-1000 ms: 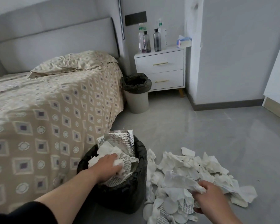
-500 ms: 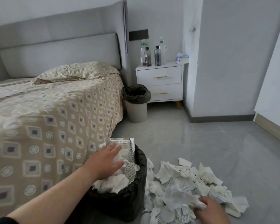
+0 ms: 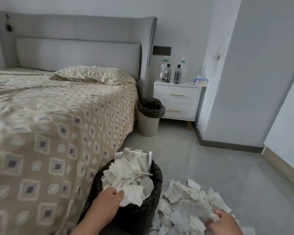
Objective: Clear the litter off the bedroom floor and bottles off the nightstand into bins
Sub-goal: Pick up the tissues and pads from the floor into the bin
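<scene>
The black bin by the bed is heaped full, so I'd press the paper down before adding more. The pile of paper scraps lies just right of it; the right hand clutches a crumpled piece there, the left hand rests at the bin's rim, fingers curled, grip unclear

Crumpled white paper scraps lie heaped on the grey floor, just beside a black-lined bin stuffed full. Four clear and dark plastic bottles stand upright on the white nightstand.

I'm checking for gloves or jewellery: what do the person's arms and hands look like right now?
Both are bare: the left hand and forearm show no glove, ring, watch or sleeve in the shot. The right hand is also ungloved, with only its wrist showing.
</scene>
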Motion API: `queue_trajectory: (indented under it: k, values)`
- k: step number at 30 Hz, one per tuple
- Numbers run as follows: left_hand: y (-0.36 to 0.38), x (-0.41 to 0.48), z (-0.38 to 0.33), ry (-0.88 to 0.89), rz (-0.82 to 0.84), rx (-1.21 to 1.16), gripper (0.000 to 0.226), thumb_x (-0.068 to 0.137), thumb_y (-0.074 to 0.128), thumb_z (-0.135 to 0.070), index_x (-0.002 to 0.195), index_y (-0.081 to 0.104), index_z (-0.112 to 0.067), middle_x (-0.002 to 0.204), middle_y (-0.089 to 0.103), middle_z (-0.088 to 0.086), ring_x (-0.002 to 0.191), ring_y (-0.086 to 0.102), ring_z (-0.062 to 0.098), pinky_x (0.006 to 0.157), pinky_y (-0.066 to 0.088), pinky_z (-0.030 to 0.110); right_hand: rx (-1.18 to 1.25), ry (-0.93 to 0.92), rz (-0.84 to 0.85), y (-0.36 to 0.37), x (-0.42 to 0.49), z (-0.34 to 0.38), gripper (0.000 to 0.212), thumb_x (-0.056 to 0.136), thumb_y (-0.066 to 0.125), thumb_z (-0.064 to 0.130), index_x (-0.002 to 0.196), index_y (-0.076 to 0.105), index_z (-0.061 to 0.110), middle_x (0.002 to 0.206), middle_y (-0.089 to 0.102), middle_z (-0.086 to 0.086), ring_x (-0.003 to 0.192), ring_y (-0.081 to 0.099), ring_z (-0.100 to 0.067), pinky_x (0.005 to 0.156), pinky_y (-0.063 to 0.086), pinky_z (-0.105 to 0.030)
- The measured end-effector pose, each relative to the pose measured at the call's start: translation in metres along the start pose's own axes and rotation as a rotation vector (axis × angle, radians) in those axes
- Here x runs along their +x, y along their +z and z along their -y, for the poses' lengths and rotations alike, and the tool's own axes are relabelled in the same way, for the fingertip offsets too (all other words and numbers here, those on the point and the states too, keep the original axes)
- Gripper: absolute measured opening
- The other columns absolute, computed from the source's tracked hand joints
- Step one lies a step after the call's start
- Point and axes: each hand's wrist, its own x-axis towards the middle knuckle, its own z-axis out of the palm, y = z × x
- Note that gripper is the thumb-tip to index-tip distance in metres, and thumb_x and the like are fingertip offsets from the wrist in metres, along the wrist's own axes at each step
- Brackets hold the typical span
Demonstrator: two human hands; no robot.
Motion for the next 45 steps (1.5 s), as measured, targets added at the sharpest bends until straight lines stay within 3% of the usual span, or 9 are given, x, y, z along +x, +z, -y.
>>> queue_trajectory:
  k: [4, 9, 14, 19, 23, 27, 36, 40, 45]
  values:
    - [0.006, 0.007, 0.01, 0.047, 0.131, 0.353, 0.035, 0.089, 0.044, -0.046, 0.108, 0.054, -0.018, 0.114, 0.057, 0.004, 0.092, 0.049, 0.019, 0.08, 0.041, 0.031, 0.117, -0.098, 0.059, 0.021, -0.001, 0.055, 0.017, 0.078, 0.059, 0.0, 0.065, 0.067, 0.008, 0.076, 0.064, -0.016, 0.065, 0.062, -0.029, 0.052, 0.059, -0.039]
    - [0.01, 0.012, 0.006, 0.124, 0.251, 0.608, 0.059, 0.083, 0.037, -0.05, 0.136, 0.039, -0.024, 0.144, 0.036, 0.004, 0.131, 0.035, 0.024, 0.101, 0.035, 0.035, -0.037, -0.255, 0.16, 0.063, 0.014, 0.123, 0.017, 0.082, 0.05, 0.008, 0.069, 0.059, 0.013, 0.073, 0.061, -0.013, 0.062, 0.058, -0.025, 0.051, 0.057, -0.039]
    - [0.01, 0.01, 0.001, 0.168, 0.256, 0.724, 0.052, 0.088, 0.04, -0.049, 0.131, 0.044, -0.021, 0.14, 0.04, 0.007, 0.129, 0.036, 0.026, 0.104, 0.034, 0.036, -0.294, -0.353, 0.306, 0.121, 0.031, 0.158, 0.021, 0.081, 0.045, 0.009, 0.067, 0.053, 0.022, 0.069, 0.055, 0.001, 0.06, 0.056, -0.021, 0.049, 0.042, -0.026]
    - [0.008, 0.009, -0.006, 0.19, 0.342, 0.712, 0.064, 0.09, 0.044, -0.049, 0.145, 0.028, -0.022, 0.157, 0.014, 0.008, 0.143, 0.016, 0.025, 0.113, 0.024, 0.041, -0.401, -0.239, 0.443, 0.161, 0.038, 0.172, 0.029, 0.079, 0.048, 0.018, 0.106, 0.055, 0.025, 0.088, 0.062, -0.007, 0.061, 0.059, -0.024, 0.048, 0.046, -0.025]
    - [0.007, 0.009, -0.007, 0.196, 0.415, 0.699, 0.06, 0.09, 0.043, -0.049, 0.142, 0.031, -0.021, 0.154, 0.016, 0.012, 0.143, 0.014, 0.03, 0.112, 0.025, 0.043, -0.455, -0.21, 0.545, 0.166, 0.035, 0.178, 0.07, 0.07, 0.069, 0.033, 0.132, 0.037, 0.028, 0.091, 0.058, 0.004, 0.069, 0.061, -0.015, 0.052, 0.049, -0.024]
    - [0.007, 0.013, -0.003, 0.2, 0.391, 0.664, 0.056, 0.088, 0.041, -0.053, 0.136, 0.038, -0.025, 0.148, 0.029, 0.012, 0.137, 0.025, 0.029, 0.108, 0.03, 0.04, -0.345, -0.172, 0.542, 0.148, 0.031, 0.175, 0.08, 0.068, 0.066, 0.025, 0.139, 0.03, 0.031, 0.091, 0.056, 0.001, 0.057, 0.055, -0.015, 0.043, 0.045, -0.023]
    - [0.001, 0.009, 0.0, 0.257, 0.189, 0.645, 0.048, 0.085, 0.036, -0.058, 0.121, 0.044, -0.026, 0.121, 0.044, 0.003, 0.116, 0.041, 0.026, 0.092, 0.039, 0.038, -0.327, -0.207, 0.218, 0.051, 0.016, 0.088, 0.072, 0.069, 0.055, 0.049, 0.138, 0.037, 0.036, 0.132, 0.046, 0.006, 0.086, 0.063, -0.013, 0.064, 0.049, -0.026]
    - [0.011, -0.004, -0.006, 0.419, -0.018, 0.546, 0.038, 0.088, 0.042, -0.051, 0.117, 0.049, -0.027, 0.113, 0.048, -0.003, 0.107, 0.045, 0.02, 0.087, 0.039, 0.032, -0.322, -0.051, 0.13, 0.007, 0.008, 0.001, 0.043, 0.076, 0.059, 0.04, 0.118, 0.053, 0.03, 0.112, 0.055, 0.007, 0.078, 0.059, -0.012, 0.065, 0.051, -0.025]
    - [0.032, -0.025, -0.009, 0.625, -0.013, 0.387, 0.014, 0.087, 0.053, -0.045, 0.088, 0.055, -0.031, 0.087, 0.047, -0.015, 0.087, 0.046, 0.006, 0.078, 0.041, 0.024, -0.431, 0.144, 0.163, -0.01, -0.004, -0.106, 0.015, 0.068, 0.058, 0.035, 0.073, 0.056, 0.021, 0.076, 0.059, 0.006, 0.075, 0.06, -0.007, 0.066, 0.045, -0.02]
